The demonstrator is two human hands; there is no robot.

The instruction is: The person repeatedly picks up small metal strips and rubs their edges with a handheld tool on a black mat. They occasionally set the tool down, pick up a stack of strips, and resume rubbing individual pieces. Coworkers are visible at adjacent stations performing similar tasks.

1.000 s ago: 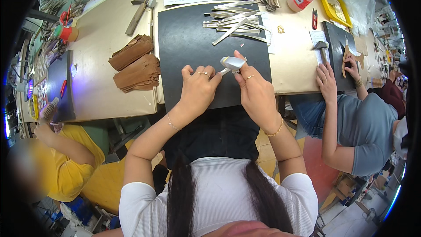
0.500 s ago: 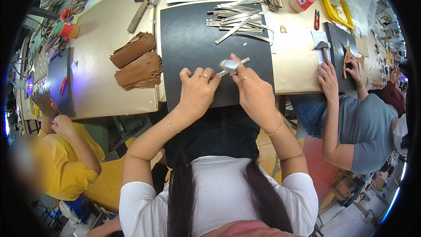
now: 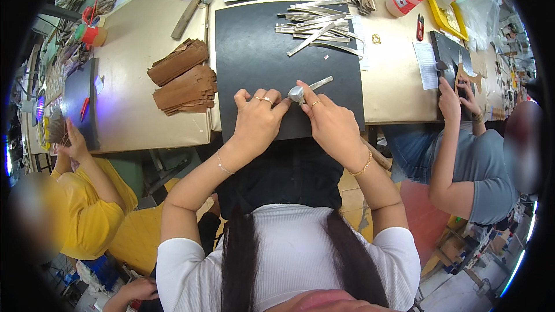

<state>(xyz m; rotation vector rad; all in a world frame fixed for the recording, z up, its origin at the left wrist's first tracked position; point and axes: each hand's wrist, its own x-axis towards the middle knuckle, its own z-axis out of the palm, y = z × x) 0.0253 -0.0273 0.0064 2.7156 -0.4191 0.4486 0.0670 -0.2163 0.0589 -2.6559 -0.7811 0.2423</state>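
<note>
Both my hands meet over the near edge of a black mat (image 3: 260, 46) on the tan table. My left hand (image 3: 258, 120) and my right hand (image 3: 329, 121) pinch a narrow silvery strip (image 3: 306, 88) between their fingertips; its near end is folded into a small loop and its far end points up and right over the mat. A loose pile of several similar pale strips (image 3: 315, 23) lies at the mat's far right corner.
Two stacks of brown leather-like pieces (image 3: 182, 78) lie left of the mat, a hammer (image 3: 188, 11) beyond them. A red-capped bottle (image 3: 404, 1), red clippers (image 3: 420, 26) and a yellow tray (image 3: 442, 8) sit at the right. One person works at the right (image 3: 457, 104), another in yellow at the left (image 3: 75, 150).
My hands have stayed at the mat's near edge, working the strip; its folded end is now tighter between my fingertips. The person at the left has lowered a hand.
</note>
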